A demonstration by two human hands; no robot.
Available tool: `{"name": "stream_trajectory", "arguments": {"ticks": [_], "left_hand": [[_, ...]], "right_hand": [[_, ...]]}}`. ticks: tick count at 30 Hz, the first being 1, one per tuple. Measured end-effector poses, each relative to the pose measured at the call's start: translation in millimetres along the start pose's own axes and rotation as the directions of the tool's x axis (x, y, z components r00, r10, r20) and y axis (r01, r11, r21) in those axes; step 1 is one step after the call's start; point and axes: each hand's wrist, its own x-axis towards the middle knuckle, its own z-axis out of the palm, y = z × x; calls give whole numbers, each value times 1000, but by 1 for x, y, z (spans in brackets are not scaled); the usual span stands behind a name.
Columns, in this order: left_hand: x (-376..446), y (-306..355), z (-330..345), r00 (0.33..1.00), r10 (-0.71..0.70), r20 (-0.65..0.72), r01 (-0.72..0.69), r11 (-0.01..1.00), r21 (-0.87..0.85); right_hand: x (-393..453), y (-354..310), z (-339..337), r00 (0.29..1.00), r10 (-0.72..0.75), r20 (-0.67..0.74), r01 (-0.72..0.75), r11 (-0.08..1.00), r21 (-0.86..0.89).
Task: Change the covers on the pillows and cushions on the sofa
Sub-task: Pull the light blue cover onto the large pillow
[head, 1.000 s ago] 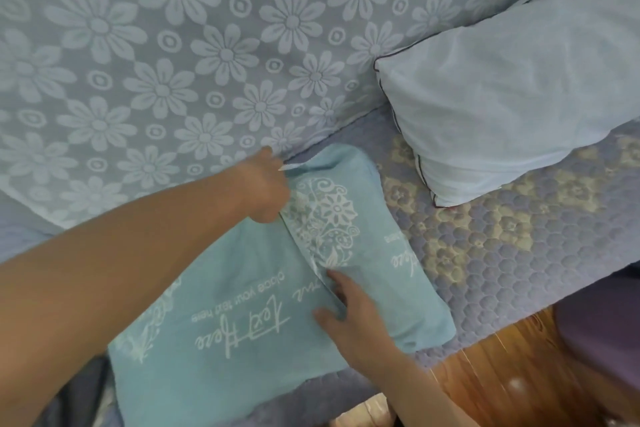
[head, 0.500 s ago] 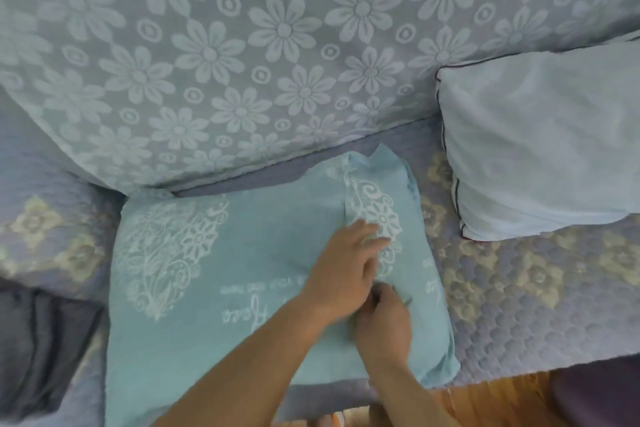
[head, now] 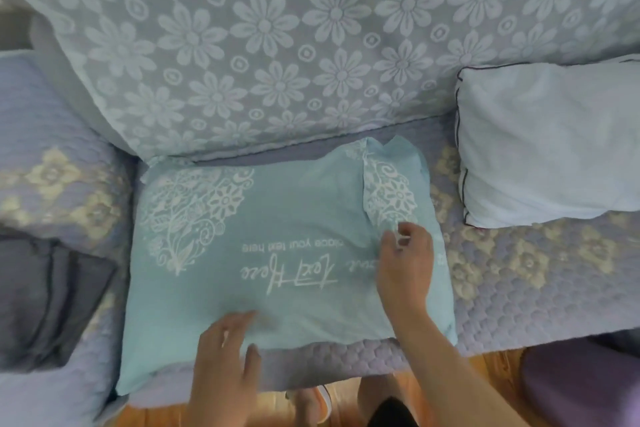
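Observation:
A teal pillow with white floral print and upside-down lettering lies flat on the sofa seat, its cover's flap folded over at the right end. My right hand is at the lower edge of that flap, thumb and fingers curled and pinching the fabric. My left hand rests with straight fingers on the pillow's front edge. A pale blue pillow with dark piping leans on the seat to the right, apart from both hands.
A flowered throw covers the sofa back. The seat has a quilted lavender cover. Dark grey folded cloth lies at the left by the armrest. A purple stool stands on the wooden floor.
My left hand has left the flap and dropped to the pillow's front edge. My right hand has moved up to the flap's edge. The view has pulled back and shifted left.

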Motion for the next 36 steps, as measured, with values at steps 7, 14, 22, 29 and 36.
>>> {"name": "stream_trajectory", "arguments": {"ticks": [7, 14, 22, 29, 36], "left_hand": [[101, 108, 37, 858, 468, 212, -500, 855, 135], [106, 150, 92, 679, 572, 460, -701, 691, 176], [77, 181, 103, 523, 652, 549, -730, 675, -106], [-19, 13, 52, 786, -517, 339, 613, 579, -538], [38, -57, 19, 452, -646, 615, 416, -456, -786]], "right_hand": [[146, -68, 75, 761, 166, 627, -307, 944, 122], [208, -55, 41, 913, -263, 312, 404, 694, -596], [131, 70, -1, 515, -526, 677, 842, 163, -514], [42, 95, -48, 999, 29, -43, -43, 934, -356], [-57, 117, 5, 533, 628, 567, -841, 320, 436]]}}
